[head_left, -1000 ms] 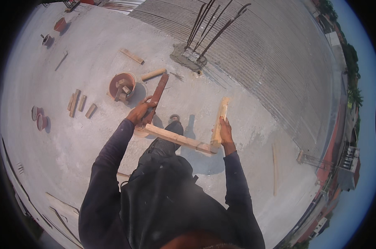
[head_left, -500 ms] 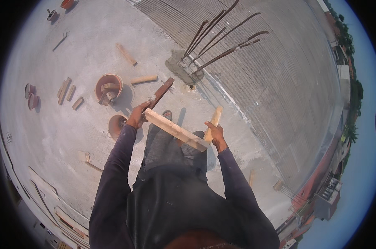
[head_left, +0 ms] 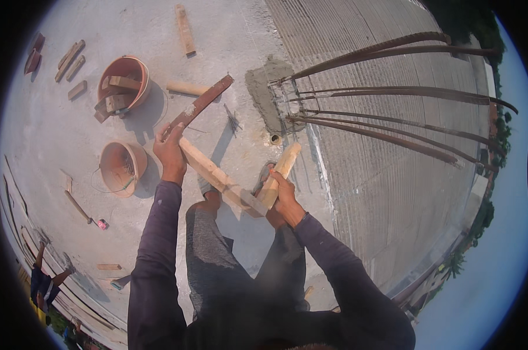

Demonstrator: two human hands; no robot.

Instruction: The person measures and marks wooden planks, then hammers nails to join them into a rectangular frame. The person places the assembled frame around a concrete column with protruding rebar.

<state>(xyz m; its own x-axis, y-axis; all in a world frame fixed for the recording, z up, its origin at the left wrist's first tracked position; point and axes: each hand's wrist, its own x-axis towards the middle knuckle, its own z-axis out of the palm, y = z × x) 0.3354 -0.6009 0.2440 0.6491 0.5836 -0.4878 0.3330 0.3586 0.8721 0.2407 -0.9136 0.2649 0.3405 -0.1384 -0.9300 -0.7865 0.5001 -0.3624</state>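
Observation:
Between my hands is a wooden frame of three boards, a pale middle board [head_left: 217, 178] joined at each end to another piece. My left hand [head_left: 170, 154] is closed around the corner where the reddish-brown board [head_left: 208, 99], crusted with grey mortar, meets the middle board. Its fingers partly hide that joint. My right hand [head_left: 286, 199] is wrapped round the short pale board [head_left: 282, 168] at the other end. The frame is held above the floor in front of my legs, its open side toward the rebar [head_left: 392, 92].
Rusty rebar juts from wet mortar [head_left: 262, 93] beside corrugated decking [head_left: 369, 192]. A pipe end [head_left: 275, 139] pokes up nearby. Left are an orange bucket [head_left: 143, 96] of wood offcuts, a second bucket [head_left: 137, 160], loose boards [head_left: 185, 29] and a hammer [head_left: 77, 207]. Another person [head_left: 45, 286] is at lower left.
My view has shifted closer to the rebar and mortar, and my legs are now apart. Both hands keep their hold on the wooden frame. The other person has come into view.

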